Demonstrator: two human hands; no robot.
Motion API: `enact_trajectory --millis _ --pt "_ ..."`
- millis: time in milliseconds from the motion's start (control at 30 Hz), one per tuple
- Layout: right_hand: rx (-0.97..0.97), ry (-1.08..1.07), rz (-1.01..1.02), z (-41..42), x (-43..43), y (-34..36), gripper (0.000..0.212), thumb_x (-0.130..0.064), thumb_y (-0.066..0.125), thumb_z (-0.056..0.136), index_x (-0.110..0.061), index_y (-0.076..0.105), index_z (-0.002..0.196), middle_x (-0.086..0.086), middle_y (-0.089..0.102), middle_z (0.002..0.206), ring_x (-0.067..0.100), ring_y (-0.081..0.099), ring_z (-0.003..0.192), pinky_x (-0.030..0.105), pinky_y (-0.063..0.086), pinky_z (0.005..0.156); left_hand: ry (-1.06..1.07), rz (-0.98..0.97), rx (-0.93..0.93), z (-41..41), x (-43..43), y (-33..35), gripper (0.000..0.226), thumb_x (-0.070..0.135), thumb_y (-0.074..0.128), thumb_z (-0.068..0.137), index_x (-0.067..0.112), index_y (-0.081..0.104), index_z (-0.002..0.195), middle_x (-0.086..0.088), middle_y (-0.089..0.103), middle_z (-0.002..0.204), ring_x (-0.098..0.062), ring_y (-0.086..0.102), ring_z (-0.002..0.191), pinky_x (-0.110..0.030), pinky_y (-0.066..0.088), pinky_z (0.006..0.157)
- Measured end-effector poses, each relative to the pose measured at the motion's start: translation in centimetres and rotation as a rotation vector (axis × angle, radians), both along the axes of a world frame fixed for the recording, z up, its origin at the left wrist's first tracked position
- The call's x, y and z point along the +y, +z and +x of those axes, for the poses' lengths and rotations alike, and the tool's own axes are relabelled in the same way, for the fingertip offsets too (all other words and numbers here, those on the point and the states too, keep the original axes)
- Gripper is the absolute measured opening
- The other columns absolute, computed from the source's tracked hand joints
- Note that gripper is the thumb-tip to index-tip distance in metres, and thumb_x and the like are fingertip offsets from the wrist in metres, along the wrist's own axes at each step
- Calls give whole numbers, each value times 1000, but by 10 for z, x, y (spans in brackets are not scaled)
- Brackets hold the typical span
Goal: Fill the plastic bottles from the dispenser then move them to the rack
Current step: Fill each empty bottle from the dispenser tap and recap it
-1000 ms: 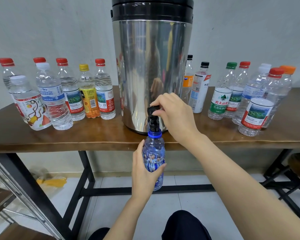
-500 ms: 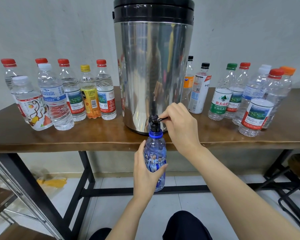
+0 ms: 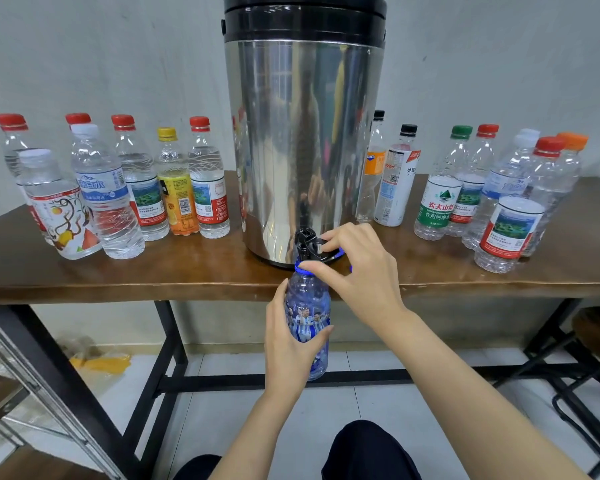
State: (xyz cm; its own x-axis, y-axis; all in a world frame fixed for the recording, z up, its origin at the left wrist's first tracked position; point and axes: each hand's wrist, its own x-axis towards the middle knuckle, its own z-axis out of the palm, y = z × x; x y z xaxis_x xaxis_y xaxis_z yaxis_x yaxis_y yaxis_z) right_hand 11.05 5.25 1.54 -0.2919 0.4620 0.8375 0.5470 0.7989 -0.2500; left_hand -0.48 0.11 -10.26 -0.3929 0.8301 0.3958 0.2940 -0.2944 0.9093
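Steel dispenser [image 3: 303,133] with a black lid stands at the near edge of the wooden table [image 3: 187,271], its black tap [image 3: 305,242] poking out over that edge. Right under the tap hangs the blue bottle [image 3: 307,299], upright and uncapped, its mouth tucked up against the spout, off the table and just in front of its edge. The left hand [image 3: 288,344] has it from the left, fingers wrapped round the printed label about halfway down. The neck and shoulder stand clear above the grip and the base shows below it. The right hand [image 3: 361,271] comes in from the right, fingers curled over the tap's lever and thumb tip lying against the bottle's blue neck ring. A bit of blue shows behind those fingers; I cannot tell what it is. Capped bottles stand in a left cluster [image 3: 118,188] beside the dispenser and a right cluster [image 3: 492,195] on the other side.
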Motion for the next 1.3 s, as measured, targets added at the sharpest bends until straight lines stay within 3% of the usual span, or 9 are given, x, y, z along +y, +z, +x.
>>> enact_trajectory --millis 167,267,367,467,533,633,800,1100,1300 --pt "-31 64 -101 1 5 5 30 -46 59 89 -16 59 84 -11 64 92 10 56 97 28 50 70 -1 -3 4 1 0 -1 96 16 88 70 37 30 144 19 42 138 8 41 128 -3 40 91" --pt "-12 226 -308 14 15 14 19 -39 64 87 -21 62 87 -17 66 99 8 57 101 36 49 83 -3 -4 14 -1 1 -2 97 14 88 70 33 31 146 17 42 139 6 41 129 -3 38 93" --pt "-27 320 -453 22 27 23 8 -39 63 85 -33 61 90 -19 68 108 18 60 104 45 49 91 -13 -4 17 -1 0 -1 96 13 87 71 37 30 144 18 42 139 6 41 129 -2 38 92" --pt "-13 311 -421 22 30 17 4 -33 64 87 -29 64 89 -23 67 110 13 59 105 44 49 91 -3 -4 22 -2 0 -2 97 14 87 71 38 29 144 19 41 139 5 41 130 -4 39 95" --pt "64 271 -348 17 28 5 8 -29 63 89 -22 66 88 -19 67 111 7 58 102 38 49 88 6 -9 27 -1 0 -2 97 15 88 70 38 29 145 19 41 140 6 41 130 -4 38 96" --pt "155 236 -223 6 25 -10 20 -32 57 92 -15 66 91 -18 65 111 10 61 99 27 50 83 12 -18 22 0 1 -1 98 14 88 70 40 29 144 19 42 140 7 41 129 -4 39 96" --pt "175 187 -144 -1 23 -15 22 -29 54 95 -10 65 92 -10 66 110 8 61 97 12 46 79 37 -34 33 2 1 -3 98 15 88 70 35 29 146 17 42 141 7 41 129 -2 38 94" --pt "229 195 -152 -4 24 -18 25 -33 53 95 -11 64 92 -9 67 111 6 61 98 22 51 80 75 -9 93 -1 -1 0 99 17 89 69 55 25 134 26 37 133 13 38 126 0 38 89" --pt "244 193 -158 -4 24 -18 24 -32 54 95 -11 65 93 -11 66 111 9 62 99 24 52 81 83 -11 110 -1 0 -2 97 15 89 68 42 29 139 12 37 133 14 38 124 2 38 86"
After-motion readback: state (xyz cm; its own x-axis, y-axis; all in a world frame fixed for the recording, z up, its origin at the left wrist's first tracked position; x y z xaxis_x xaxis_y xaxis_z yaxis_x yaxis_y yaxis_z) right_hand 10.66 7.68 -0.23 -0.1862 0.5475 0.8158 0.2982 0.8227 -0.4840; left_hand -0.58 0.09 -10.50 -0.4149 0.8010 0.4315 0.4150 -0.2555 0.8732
